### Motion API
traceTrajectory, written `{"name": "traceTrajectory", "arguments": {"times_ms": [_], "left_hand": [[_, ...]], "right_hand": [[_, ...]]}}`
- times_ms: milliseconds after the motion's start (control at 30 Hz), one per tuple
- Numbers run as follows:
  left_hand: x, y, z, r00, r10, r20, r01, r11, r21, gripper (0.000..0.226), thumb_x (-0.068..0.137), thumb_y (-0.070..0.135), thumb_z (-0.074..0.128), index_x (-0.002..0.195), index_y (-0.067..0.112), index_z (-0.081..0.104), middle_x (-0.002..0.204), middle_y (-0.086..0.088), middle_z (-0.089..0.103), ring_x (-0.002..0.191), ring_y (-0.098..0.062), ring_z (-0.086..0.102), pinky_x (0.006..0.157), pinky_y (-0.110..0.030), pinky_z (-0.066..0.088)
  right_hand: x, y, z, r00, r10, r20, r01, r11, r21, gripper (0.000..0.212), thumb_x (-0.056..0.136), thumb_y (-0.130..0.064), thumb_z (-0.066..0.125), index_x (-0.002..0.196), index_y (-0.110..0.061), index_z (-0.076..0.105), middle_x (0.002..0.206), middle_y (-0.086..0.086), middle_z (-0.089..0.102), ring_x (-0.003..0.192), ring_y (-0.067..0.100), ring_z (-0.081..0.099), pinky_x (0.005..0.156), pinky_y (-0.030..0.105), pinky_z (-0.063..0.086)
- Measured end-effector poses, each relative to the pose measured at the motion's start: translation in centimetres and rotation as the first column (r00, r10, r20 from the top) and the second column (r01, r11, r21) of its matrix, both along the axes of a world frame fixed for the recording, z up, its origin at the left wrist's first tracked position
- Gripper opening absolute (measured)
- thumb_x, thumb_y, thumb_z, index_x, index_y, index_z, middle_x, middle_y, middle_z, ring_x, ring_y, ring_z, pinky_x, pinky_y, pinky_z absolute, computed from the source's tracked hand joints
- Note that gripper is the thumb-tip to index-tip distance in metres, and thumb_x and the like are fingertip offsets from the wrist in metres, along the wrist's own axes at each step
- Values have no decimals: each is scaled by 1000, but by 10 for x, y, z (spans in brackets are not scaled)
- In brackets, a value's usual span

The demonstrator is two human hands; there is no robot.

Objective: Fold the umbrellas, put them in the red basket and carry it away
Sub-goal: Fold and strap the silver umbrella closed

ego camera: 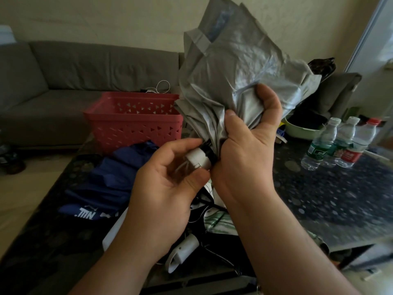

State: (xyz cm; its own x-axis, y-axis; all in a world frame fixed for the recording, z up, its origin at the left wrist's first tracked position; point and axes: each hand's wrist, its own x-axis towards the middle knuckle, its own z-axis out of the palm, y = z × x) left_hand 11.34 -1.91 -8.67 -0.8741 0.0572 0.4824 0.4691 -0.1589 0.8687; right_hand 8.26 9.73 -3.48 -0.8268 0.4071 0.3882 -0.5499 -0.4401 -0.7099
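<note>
- My table [331, 201]: dark, speckled top.
- Three bottles [338, 143] stand on its right side, touching one another.
- A green bowl [297, 129] sits just behind them.
- A grey sofa [70, 81] runs beyond the table's far edge, white cable [161, 86] on its seat.

Grey sofa [85, 67] w/ cream wall [106, 15] behind, dim light.

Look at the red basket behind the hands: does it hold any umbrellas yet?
None visible. The red basket shows only bare inner walls, though its floor is hidden. The grey umbrella is in both hands.
</note>
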Motion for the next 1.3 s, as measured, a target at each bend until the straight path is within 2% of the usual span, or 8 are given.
{"name": "traceTrajectory", "arguments": {"times_ms": [167,267,367,567,800,967,1100,1300], "left_hand": [[-5,-11,1,875,279,-396,-431,822,-373,55,80,21,85,122,51,64,109,31,72,107,8,69,91,-6,50],[-2,-5,0,992,113,-47,-120,976,-180,35,81,36,85,111,47,73,108,18,79,99,-7,75,89,-18,57],[-8,-1,-8,969,-118,217,101,991,87,29,80,27,86,107,34,79,109,-3,80,106,-21,76,95,-35,59],[-10,-8,-5,966,203,-161,-253,876,-410,60,80,6,88,108,53,64,100,27,75,98,10,70,81,-4,50],[-15,-6,-11,987,-44,151,45,999,0,39,75,15,78,108,37,75,109,5,80,108,-13,75,93,-28,59],[-19,-8,-10,986,-36,161,47,997,-69,40,75,16,81,111,34,76,108,6,80,106,-10,75,89,-24,58],[-18,-12,-8,987,-25,161,39,995,-88,44,68,28,81,111,33,76,107,7,81,105,-10,76,91,-28,59],[-17,-7,-13,986,139,86,-114,962,-246,46,89,3,79,110,43,72,104,26,77,101,6,72,84,-11,55]], "right_hand": [[-3,-2,-7,998,13,54,-12,1000,-14,52,101,8,49,121,-40,53,76,-13,71,73,17,57,72,41,49],[-7,-2,-10,994,56,97,-50,997,-61,54,99,9,49,121,-39,55,101,2,74,84,25,62,78,47,55],[-8,-1,-15,989,47,139,-40,998,-53,56,98,10,48,123,-39,55,118,11,67,87,25,64,80,47,57],[-11,-3,-22,990,20,139,-17,1000,-24,55,98,11,49,126,-35,53,126,15,64,91,23,67,85,50,60],[-14,-4,-23,990,89,114,-81,994,-67,56,97,11,49,118,-40,57,123,12,64,90,22,67,84,46,59],[-18,-4,-27,981,87,171,-59,985,-160,51,99,6,54,127,-36,55,101,6,71,88,29,61,91,58,56],[-19,1,-26,979,109,173,-77,980,-184,48,100,3,55,129,-36,55,74,-6,72,89,30,54,84,51,49],[-16,-4,-27,983,40,178,-28,997,-69,50,98,10,49,116,-36,55,108,7,66,87,24,61,81,46,54]]}}
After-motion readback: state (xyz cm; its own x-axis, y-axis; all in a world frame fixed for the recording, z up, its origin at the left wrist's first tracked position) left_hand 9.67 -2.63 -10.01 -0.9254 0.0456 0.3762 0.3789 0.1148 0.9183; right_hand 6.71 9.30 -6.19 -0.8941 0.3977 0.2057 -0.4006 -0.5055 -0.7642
